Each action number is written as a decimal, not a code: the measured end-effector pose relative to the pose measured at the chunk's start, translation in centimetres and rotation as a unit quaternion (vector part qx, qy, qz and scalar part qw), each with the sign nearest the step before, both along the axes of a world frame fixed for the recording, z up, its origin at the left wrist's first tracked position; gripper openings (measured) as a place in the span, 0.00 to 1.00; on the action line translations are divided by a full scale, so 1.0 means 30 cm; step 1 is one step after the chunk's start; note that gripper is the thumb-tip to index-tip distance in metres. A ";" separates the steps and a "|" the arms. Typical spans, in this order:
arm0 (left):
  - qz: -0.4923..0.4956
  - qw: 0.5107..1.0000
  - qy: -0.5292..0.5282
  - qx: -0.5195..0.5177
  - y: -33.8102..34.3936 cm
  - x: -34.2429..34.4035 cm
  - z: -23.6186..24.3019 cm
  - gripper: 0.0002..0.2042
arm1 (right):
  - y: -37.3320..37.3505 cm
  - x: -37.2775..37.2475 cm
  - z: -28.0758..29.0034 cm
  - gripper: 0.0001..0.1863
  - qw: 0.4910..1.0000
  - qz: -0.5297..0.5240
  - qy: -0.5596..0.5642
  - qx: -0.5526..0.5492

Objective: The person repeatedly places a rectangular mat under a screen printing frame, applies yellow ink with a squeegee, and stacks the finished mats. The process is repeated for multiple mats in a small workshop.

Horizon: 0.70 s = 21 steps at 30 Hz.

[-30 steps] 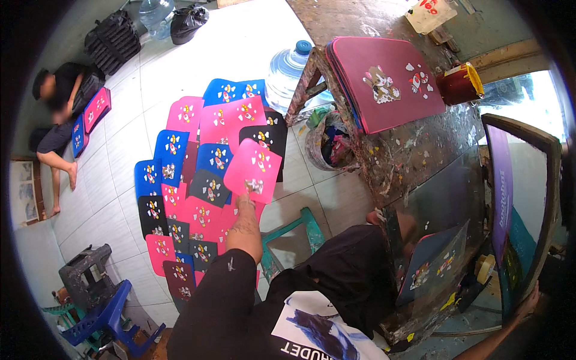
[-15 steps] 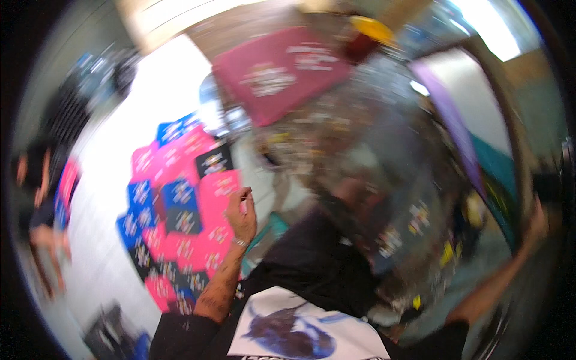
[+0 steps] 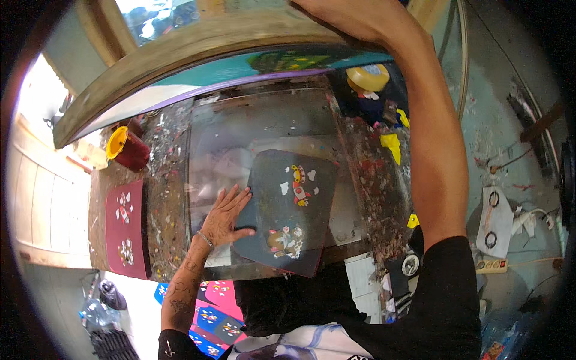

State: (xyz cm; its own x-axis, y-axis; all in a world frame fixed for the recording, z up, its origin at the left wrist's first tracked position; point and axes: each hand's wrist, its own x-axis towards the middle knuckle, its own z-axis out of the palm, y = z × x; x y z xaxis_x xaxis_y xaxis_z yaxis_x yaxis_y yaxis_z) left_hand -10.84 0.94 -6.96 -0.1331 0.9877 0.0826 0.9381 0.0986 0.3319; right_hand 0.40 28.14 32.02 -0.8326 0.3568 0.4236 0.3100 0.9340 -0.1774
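Observation:
My left hand (image 3: 226,217) lies with fingers spread on a glass-like work surface (image 3: 216,167), at the left edge of a dark grey sheet (image 3: 291,219) printed with a cartoon rocket and animal. My right hand (image 3: 333,15) grips a raised wooden screen frame (image 3: 174,45) with teal and purple on it; its fingertips are hard to make out at the top of the view. A stack of maroon printed sheets (image 3: 125,219) lies on the stained bench to the left.
A red pot with yellow rim (image 3: 129,147) stands on the left. Tape rolls (image 3: 368,77) and yellow scraps (image 3: 391,146) lie on the right. A power strip (image 3: 492,265) is at the right wall. Printed sheets (image 3: 219,324) and water bottles (image 3: 96,312) are below.
The view has turned from the floor sheets to the bench. My left hand has moved from the pink sheets onto the work surface; my right arm now reaches up along the frame.

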 end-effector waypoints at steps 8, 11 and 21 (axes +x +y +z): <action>-0.001 1.000 0.012 -0.005 0.008 0.003 -0.010 0.54 | 0.082 0.043 -0.039 0.35 0.996 0.065 0.061 -0.023; 0.013 1.000 0.008 -0.005 -0.016 0.006 -0.014 0.55 | 0.075 0.026 -0.048 0.35 0.998 0.041 0.051 -0.023; 0.016 0.999 0.040 -0.023 -0.015 0.017 -0.006 0.54 | 0.044 0.013 -0.024 0.37 1.000 0.008 0.022 -0.009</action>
